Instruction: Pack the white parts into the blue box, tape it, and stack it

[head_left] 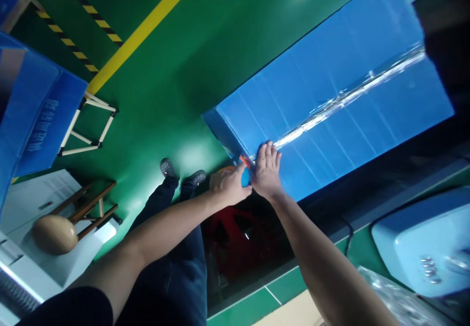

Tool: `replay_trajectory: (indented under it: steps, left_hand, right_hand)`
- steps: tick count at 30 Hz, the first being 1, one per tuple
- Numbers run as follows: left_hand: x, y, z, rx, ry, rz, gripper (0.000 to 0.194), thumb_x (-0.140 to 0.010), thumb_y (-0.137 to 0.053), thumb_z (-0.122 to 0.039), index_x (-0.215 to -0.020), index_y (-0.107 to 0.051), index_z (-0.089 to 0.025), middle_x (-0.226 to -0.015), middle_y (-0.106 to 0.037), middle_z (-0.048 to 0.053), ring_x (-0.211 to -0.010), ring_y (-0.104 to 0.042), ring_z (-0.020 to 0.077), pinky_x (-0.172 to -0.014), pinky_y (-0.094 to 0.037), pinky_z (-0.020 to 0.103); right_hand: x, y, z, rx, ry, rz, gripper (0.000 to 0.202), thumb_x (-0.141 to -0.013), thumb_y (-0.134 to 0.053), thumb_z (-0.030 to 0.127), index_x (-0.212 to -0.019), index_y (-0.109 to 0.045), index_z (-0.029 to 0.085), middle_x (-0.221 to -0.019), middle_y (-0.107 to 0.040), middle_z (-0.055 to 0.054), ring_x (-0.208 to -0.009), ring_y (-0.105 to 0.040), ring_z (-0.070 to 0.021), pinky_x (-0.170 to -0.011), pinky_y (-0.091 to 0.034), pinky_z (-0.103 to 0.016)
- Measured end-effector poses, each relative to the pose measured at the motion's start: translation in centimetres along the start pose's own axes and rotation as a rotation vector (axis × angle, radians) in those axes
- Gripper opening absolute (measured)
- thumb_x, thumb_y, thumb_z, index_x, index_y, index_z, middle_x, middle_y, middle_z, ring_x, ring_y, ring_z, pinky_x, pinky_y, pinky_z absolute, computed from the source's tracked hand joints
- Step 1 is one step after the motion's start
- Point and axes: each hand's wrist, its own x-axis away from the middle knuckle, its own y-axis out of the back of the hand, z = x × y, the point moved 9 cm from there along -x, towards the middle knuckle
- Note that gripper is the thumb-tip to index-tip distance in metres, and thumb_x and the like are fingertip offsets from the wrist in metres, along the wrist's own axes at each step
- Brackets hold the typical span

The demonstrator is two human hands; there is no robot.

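Note:
A long blue box [330, 101] lies diagonally across the head view, with shiny clear tape [330, 108] along its middle seam. At the box's near left end, my left hand [228, 186] is curled round an orange tool [244, 160], mostly hidden by the fingers. My right hand [268, 169] lies flat on the box beside it, fingers stretched along the end of the tape strip. The two hands nearly touch.
Another blue box [55, 115] stands at the left beside a white tube frame [106, 128]. A wooden stool [55, 234] is at lower left. At lower right are a light blue container [414, 238] and clear plastic wrap [392, 291]. A dark recess lies below the box.

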Motion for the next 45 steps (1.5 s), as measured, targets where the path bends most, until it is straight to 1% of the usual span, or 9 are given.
replay_trajectory:
  steps: [5,11,15,22,29,34,39,42,45]
  left_hand:
    - [-2.8,-1.4,-0.4,0.032,0.006,-0.029,0.064,-0.097,-0.077,-0.049,-0.154,-0.058,-0.029,-0.133,-0.081,0.011,-0.122,-0.077,0.0322,-0.102,-0.059,0.04]
    - [-6.7,-4.6,8.2,-0.029,0.151,0.013,0.06,-0.097,-0.078,-0.047,-0.153,-0.061,-0.031,-0.135,-0.08,0.011,-0.123,-0.077,0.0326,-0.098,-0.058,0.039]
    - [-3.0,-5.0,14.3,-0.104,0.238,0.046,0.061,-0.096,-0.08,-0.049,-0.153,-0.062,-0.034,-0.129,-0.082,0.011,-0.118,-0.078,0.0327,-0.095,-0.056,0.038]
    - [7.5,-5.1,23.3,-0.112,0.412,0.084,0.075,-0.096,-0.08,-0.05,-0.165,-0.054,-0.035,-0.13,-0.082,0.009,-0.118,-0.078,0.0316,-0.096,-0.056,0.036]
    - [8.4,-3.5,27.0,-0.072,0.341,0.074,0.081,-0.096,-0.081,-0.035,-0.17,-0.049,-0.022,-0.152,-0.072,0.015,-0.134,-0.072,0.0333,-0.112,-0.053,0.039]
    - [8.6,1.4,26.1,-0.129,0.143,0.034,0.081,-0.093,-0.078,-0.021,-0.168,-0.048,-0.022,-0.166,-0.06,0.014,-0.148,-0.062,0.0309,-0.125,-0.047,0.039]
    - [9.2,6.3,21.0,-0.396,-0.079,0.076,0.081,-0.088,-0.074,-0.01,-0.165,-0.053,-0.023,-0.156,-0.067,0.015,-0.148,-0.061,0.033,-0.125,-0.047,0.042]
    - [10.3,6.0,14.7,-0.553,-0.271,0.142,0.081,-0.093,-0.072,-0.015,-0.17,-0.048,-0.026,-0.147,-0.071,0.015,-0.14,-0.066,0.0339,-0.118,-0.051,0.043]
    - [14.2,2.1,7.0,-0.666,-0.592,0.256,0.078,-0.1,-0.063,-0.017,-0.173,-0.041,-0.031,-0.139,-0.07,0.014,-0.13,-0.067,0.0327,-0.115,-0.052,0.045]
  right_hand:
    - [-0.6,0.0,-1.0,-0.026,0.044,0.071,0.12,-0.088,-0.058,0.022,-0.177,0.022,0.01,-0.182,0.025,-0.02,-0.17,0.01,-0.0475,-0.136,-0.011,-0.077]
    - [-1.0,0.7,0.2,-0.044,0.042,-0.005,0.112,-0.095,-0.06,0.027,-0.178,0.011,0.004,-0.184,0.015,-0.024,-0.172,0.008,-0.0459,-0.136,-0.01,-0.075]
    - [-1.1,1.0,1.8,0.0,-0.081,-0.235,0.089,-0.114,-0.049,0.045,-0.179,-0.008,0.001,-0.184,-0.01,-0.029,-0.173,-0.004,-0.0416,-0.138,-0.013,-0.069]
    - [-2.3,-0.3,3.2,0.015,-0.231,-0.365,0.069,-0.117,-0.046,0.031,-0.174,-0.029,-0.003,-0.18,-0.024,-0.029,-0.173,-0.014,-0.0366,-0.141,-0.018,-0.061]
    - [-3.3,0.1,4.1,-0.031,-0.471,-0.362,0.072,-0.107,-0.028,0.003,-0.179,-0.025,0.004,-0.185,-0.016,-0.02,-0.174,-0.004,-0.0323,-0.142,-0.013,-0.06]
    - [3.5,-4.1,13.7,-0.344,-0.493,-0.089,0.086,-0.096,-0.036,-0.001,-0.181,-0.021,0.009,-0.188,-0.003,-0.011,-0.173,0.011,-0.0337,-0.142,-0.005,-0.06]
    - [20.5,-12.3,26.0,-0.717,-0.847,0.228,0.061,-0.1,-0.056,0.016,-0.159,-0.061,0.003,-0.167,-0.052,-0.025,-0.158,-0.049,-0.0413,-0.133,-0.039,-0.048]
    - [28.6,-14.3,31.1,-0.929,-1.048,0.205,0.046,-0.108,-0.053,0.032,-0.144,-0.074,0.011,-0.149,-0.069,-0.021,-0.143,-0.065,-0.0357,-0.123,-0.049,-0.042]
    - [33.6,-15.3,32.5,-1.092,-1.234,0.089,0.042,-0.109,-0.052,0.037,-0.136,-0.077,0.017,-0.142,-0.075,-0.015,-0.138,-0.069,-0.0287,-0.118,-0.05,-0.034]
